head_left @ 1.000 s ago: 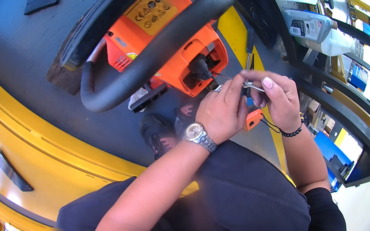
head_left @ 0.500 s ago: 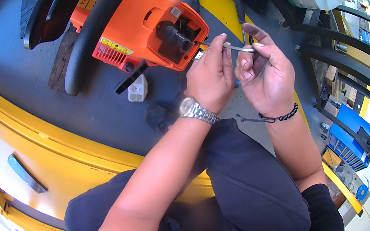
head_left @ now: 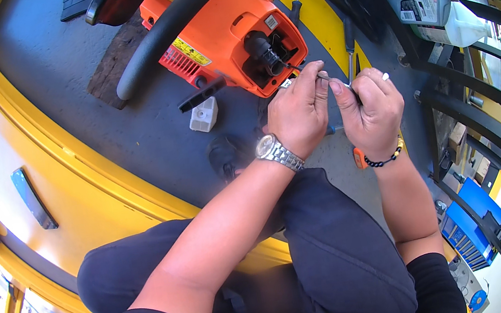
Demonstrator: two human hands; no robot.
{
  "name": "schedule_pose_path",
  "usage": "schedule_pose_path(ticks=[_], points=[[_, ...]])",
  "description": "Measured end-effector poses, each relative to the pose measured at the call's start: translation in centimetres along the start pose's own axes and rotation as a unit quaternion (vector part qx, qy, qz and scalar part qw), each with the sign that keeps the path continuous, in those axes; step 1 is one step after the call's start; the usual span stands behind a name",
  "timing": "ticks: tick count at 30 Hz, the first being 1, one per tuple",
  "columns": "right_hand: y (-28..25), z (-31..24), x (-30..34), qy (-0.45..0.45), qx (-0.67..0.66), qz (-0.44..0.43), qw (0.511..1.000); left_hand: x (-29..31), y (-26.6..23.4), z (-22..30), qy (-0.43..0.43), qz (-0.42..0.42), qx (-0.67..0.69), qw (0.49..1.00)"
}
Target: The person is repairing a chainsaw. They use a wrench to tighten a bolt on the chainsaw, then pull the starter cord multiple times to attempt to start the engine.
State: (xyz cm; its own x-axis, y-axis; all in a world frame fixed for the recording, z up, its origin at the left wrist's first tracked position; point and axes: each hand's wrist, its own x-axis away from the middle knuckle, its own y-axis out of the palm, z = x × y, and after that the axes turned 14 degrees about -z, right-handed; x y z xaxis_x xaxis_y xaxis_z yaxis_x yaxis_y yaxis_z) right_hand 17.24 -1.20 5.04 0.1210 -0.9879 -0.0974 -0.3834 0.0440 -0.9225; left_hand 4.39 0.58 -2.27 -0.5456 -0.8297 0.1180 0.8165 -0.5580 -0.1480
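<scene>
An orange chainsaw (head_left: 225,30) with a black curved handle lies on the grey floor in front of me. Its rear housing is open, and a black rubber intake tube (head_left: 262,51) shows inside. My left hand (head_left: 297,114), wearing a metal watch, pinches a thin metal rod (head_left: 323,76) close to the housing. One end of the rod points into the opening; its tip is hidden. My right hand (head_left: 374,115) is closed around the rod's other end, and a small white tip (head_left: 385,76) pokes out past its fingers.
A white air-filter-like block (head_left: 203,115) lies beside the chainsaw. Screwdrivers (head_left: 297,10) rest along the yellow floor stripe. At right stand a black metal frame (head_left: 481,99) and fluid jugs (head_left: 425,6); at left, a yellow metal panel (head_left: 69,196). A wood block (head_left: 117,63) sits near the handle.
My right hand has gone from loosely spread fingers to a closed grip on the rod's end. My left hand keeps its pinch. The view has shifted, so the chainsaw appears lower and farther right.
</scene>
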Motion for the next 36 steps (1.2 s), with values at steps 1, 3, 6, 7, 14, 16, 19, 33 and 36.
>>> schedule_pose_path(ticks=[1,3,6,7,14,16,19,33,36], points=[[0.4,-0.5,0.7,0.039,-0.019,0.023,0.999,0.0,0.5,0.1,0.010,0.004,0.003,1.000],[1.7,-1.8,1.5,0.113,-0.067,0.069,0.989,0.2,0.7,0.0,0.028,0.011,0.015,0.999],[2.4,-3.0,1.5,0.157,-0.104,0.093,0.978,0.3,0.7,-0.2,0.059,0.006,0.043,0.997],[2.4,-3.1,1.3,0.164,-0.110,0.098,0.975,0.0,0.5,-0.3,0.068,0.004,0.039,0.997],[-3.0,-0.8,1.0,-0.069,-0.172,-0.037,0.982,2.6,-1.4,3.2,0.129,-0.019,-0.005,0.991],[-3.5,-0.7,1.3,-0.094,-0.188,-0.071,0.975,3.9,-2.6,4.1,0.107,-0.047,-0.038,0.992],[-2.5,-1.4,1.6,-0.113,-0.194,-0.090,0.970,4.8,-4.2,3.7,0.095,-0.063,-0.079,0.990],[0.3,-1.8,0.6,-0.145,-0.185,-0.094,0.967,4.6,-7.2,1.4,0.093,-0.082,-0.110,0.986],[0.7,-1.9,0.2,-0.135,-0.141,-0.094,0.976,4.5,-7.1,0.9,0.082,-0.068,-0.100,0.989]])
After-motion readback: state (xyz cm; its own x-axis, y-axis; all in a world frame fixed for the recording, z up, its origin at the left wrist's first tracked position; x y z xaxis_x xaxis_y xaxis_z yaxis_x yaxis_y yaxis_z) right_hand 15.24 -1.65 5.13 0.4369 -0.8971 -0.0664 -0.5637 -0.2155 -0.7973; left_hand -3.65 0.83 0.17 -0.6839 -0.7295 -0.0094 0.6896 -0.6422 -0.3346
